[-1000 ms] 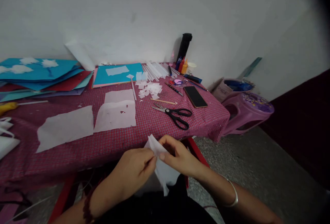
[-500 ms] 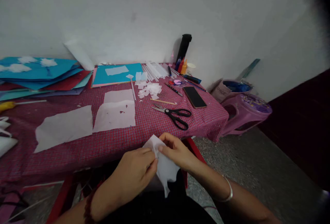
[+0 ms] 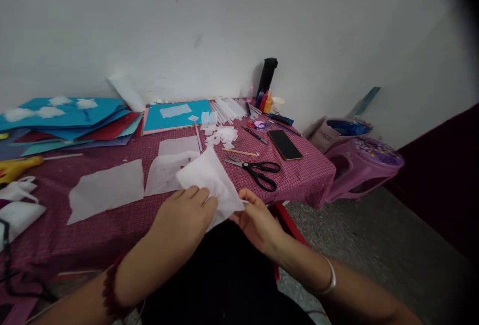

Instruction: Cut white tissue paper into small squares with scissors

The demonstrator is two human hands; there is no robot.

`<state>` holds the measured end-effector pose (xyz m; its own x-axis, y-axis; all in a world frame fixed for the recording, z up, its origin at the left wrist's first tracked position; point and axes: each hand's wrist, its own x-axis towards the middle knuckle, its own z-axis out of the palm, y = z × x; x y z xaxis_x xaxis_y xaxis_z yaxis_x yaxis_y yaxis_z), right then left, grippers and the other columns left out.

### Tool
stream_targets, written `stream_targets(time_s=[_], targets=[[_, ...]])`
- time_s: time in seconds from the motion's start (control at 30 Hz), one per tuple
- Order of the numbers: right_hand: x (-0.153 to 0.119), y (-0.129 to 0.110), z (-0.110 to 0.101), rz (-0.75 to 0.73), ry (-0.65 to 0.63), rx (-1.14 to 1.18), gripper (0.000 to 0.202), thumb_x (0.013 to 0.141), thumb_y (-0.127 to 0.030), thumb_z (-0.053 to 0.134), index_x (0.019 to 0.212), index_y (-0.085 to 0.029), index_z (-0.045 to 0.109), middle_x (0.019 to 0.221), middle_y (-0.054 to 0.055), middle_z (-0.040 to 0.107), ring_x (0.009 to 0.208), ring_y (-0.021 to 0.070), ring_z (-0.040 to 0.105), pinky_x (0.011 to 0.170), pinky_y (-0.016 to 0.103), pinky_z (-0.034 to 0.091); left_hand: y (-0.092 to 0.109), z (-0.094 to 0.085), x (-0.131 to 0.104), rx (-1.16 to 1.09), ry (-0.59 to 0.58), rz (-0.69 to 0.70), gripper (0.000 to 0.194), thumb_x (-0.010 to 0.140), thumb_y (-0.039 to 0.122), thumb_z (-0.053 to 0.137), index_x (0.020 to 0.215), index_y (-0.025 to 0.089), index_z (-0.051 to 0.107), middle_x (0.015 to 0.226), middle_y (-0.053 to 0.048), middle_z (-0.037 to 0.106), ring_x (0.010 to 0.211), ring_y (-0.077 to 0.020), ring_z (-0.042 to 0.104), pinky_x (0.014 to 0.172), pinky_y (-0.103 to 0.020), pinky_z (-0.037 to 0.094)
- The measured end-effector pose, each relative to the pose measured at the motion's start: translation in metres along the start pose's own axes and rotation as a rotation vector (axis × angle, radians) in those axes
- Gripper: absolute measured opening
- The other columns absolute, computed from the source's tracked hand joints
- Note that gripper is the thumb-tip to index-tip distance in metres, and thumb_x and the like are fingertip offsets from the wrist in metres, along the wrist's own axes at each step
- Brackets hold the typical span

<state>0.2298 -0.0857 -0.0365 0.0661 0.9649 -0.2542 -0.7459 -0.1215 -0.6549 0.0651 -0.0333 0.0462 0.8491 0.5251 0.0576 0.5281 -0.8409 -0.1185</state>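
Note:
A thin white sheet point(image 3: 209, 173) is stretched between my hands at the table's front edge, one corner pointing up. My left hand point(image 3: 189, 215) is closed on its lower left part, fingers bent over it. At the sheet's right corner my right hand point(image 3: 258, 220) pinches it between thumb and fingers. Just beyond lie black-handled scissors point(image 3: 258, 168), a thin wooden stick point(image 3: 240, 151) and a pile of small white paper pieces point(image 3: 223, 136). Flat white sheets point(image 3: 108, 190) rest on the table to the left.
The checked tablecloth point(image 3: 299, 180) bears a phone point(image 3: 285, 144), small paint bottles point(image 3: 264, 100), white sticks point(image 3: 229, 109) and a blue sheet point(image 3: 177, 115). Coloured papers point(image 3: 82, 118) and a yellow glue gun point(image 3: 18, 167) are on the left. A pink stool point(image 3: 352, 170) stands right.
The sheet in my hands has been raised and spread towards the table. My left hand has moved left and up along it, away from my right hand. The view has shifted slightly left.

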Motion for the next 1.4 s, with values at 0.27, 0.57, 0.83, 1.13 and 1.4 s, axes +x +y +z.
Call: stream_targets(time_s=[0.27, 0.57, 0.83, 1.13, 1.4], targets=[[0.004, 0.032, -0.031, 0.286, -0.063, -0.451, 0.035, 0.071, -0.046, 0.068, 0.086, -0.016, 0.056, 0.065, 0.000, 0.066, 0.054, 0.0136, 0.066, 0.053, 0.026, 0.052, 0.001, 0.058, -0.014, -0.121, -0.009, -0.030, 0.013, 0.083, 0.014, 0.051, 0.089, 0.017, 0.062, 0.090, -0.009, 0.066, 0.085, -0.0275, 0.060, 0.075, -0.041, 0.046], [0.001, 0.024, -0.031, 0.103, -0.177, -0.737, 0.032, 0.080, -0.050, 0.056, 0.077, -0.018, 0.054, 0.059, -0.005, 0.057, 0.049, 0.0096, 0.059, 0.050, 0.022, 0.047, 0.014, 0.056, -0.001, -0.380, 0.093, 0.020, 0.011, 0.085, 0.018, 0.056, 0.093, 0.019, 0.064, 0.100, -0.007, 0.063, 0.096, -0.0246, 0.054, 0.082, -0.039, 0.043], [0.002, 0.014, -0.036, 0.174, -0.065, -0.766, 0.020, 0.079, -0.037, 0.055, 0.078, -0.017, 0.055, 0.056, -0.005, 0.056, 0.048, 0.0097, 0.059, 0.050, 0.022, 0.048, -0.005, 0.061, 0.011, -0.510, 0.278, -0.089, 0.013, 0.089, 0.018, 0.051, 0.077, 0.017, 0.057, 0.083, -0.004, 0.060, 0.082, -0.0196, 0.054, 0.077, -0.036, 0.043], [0.005, 0.006, -0.029, 0.080, -0.080, -0.731, 0.022, 0.074, -0.037, 0.064, 0.080, -0.018, 0.053, 0.067, -0.004, 0.059, 0.048, 0.0076, 0.059, 0.047, 0.019, 0.047, 0.002, 0.059, 0.011, -0.585, 0.231, -0.166, 0.011, 0.084, 0.015, 0.049, 0.074, 0.019, 0.052, 0.081, -0.003, 0.059, 0.082, -0.0195, 0.054, 0.076, -0.035, 0.045], [0.008, 0.015, -0.041, 0.186, -0.039, -0.788, 0.021, 0.075, -0.035, 0.061, 0.068, -0.019, 0.048, 0.050, -0.008, 0.051, 0.043, 0.0087, 0.055, 0.043, 0.018, 0.043, -0.019, 0.047, 0.003, -0.621, 0.338, -0.291, 0.009, 0.082, 0.017, 0.048, 0.073, 0.020, 0.050, 0.080, -0.002, 0.060, 0.080, -0.0182, 0.058, 0.075, -0.031, 0.044]])
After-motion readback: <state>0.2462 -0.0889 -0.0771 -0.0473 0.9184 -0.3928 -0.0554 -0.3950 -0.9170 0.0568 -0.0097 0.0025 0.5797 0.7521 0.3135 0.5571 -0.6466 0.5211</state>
